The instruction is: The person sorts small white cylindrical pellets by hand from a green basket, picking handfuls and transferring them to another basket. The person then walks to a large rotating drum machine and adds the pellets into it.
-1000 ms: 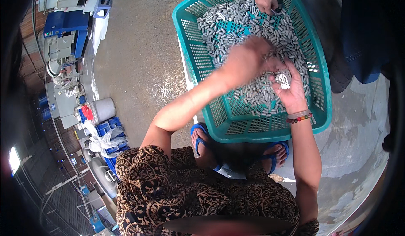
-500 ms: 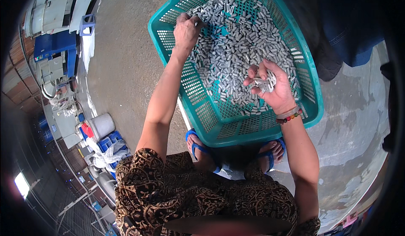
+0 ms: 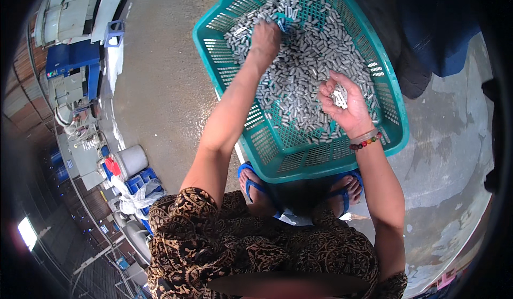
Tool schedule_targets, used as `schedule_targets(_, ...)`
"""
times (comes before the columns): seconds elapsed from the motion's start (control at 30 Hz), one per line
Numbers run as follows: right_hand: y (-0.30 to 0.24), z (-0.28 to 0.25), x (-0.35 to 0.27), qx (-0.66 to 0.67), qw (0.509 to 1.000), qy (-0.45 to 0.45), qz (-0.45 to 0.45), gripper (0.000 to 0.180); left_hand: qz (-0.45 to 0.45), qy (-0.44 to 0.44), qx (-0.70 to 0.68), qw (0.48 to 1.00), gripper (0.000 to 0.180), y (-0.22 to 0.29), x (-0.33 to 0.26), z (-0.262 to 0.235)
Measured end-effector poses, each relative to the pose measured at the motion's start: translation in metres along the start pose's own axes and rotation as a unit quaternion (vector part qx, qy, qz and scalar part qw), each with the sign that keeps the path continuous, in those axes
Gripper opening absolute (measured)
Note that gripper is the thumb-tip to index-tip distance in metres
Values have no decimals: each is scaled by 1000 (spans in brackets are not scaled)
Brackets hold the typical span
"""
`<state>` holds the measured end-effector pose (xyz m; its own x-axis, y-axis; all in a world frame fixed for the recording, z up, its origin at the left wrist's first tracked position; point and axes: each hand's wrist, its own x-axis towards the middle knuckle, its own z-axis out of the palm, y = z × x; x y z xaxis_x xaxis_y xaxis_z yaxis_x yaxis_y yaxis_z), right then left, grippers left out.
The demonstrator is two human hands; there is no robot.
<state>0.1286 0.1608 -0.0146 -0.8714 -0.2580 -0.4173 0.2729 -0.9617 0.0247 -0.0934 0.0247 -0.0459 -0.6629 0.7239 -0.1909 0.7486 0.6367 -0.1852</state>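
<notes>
The left hand (image 3: 265,34) reaches deep into the teal basket (image 3: 278,160), fingers dug down into the heap of small grey metal cylinders (image 3: 310,69); whether it grips any I cannot tell. The right hand (image 3: 342,104), nearer the body, cups a small bunch of them, palm up and fingers curled. A tilt of that loosely cupped palm could spill pieces through the mesh onto the concrete floor (image 3: 160,96) just left of the left hand.

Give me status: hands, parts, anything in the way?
Left hand down in the small grey metal parts, far side of the teal basket. Right hand palm up, cupping a few. Nothing blocking.
</notes>
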Motion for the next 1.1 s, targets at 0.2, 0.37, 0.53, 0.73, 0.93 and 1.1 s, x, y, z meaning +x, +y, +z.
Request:
schedule_targets(0.2,1,0,1,17,999,42,8,28,-48,-47,-219,974,16,2,-60,-22)
schedule_targets(0.37,0,-2,5,31,999,7,29,26,-114,-4,-512,851,17,-30,-62,-49)
schedule_targets(0.53,-1,-3,4,21,1000,16,16,27,-151,-49,-591,791,19,-33,-16,-31)
schedule_targets(0.73,1,-5,0,19,999,37,0,28,-111,102,-192,970,26,-2,24,22)
schedule_targets(0.93,0,-4,2,36,997,63,6,24,-146,12,-257,955,26,-22,19,-2)
schedule_targets(1.1,5,8,2,-13,993,114,17,36,56,-36,-377,924,26,18,-44,-105)
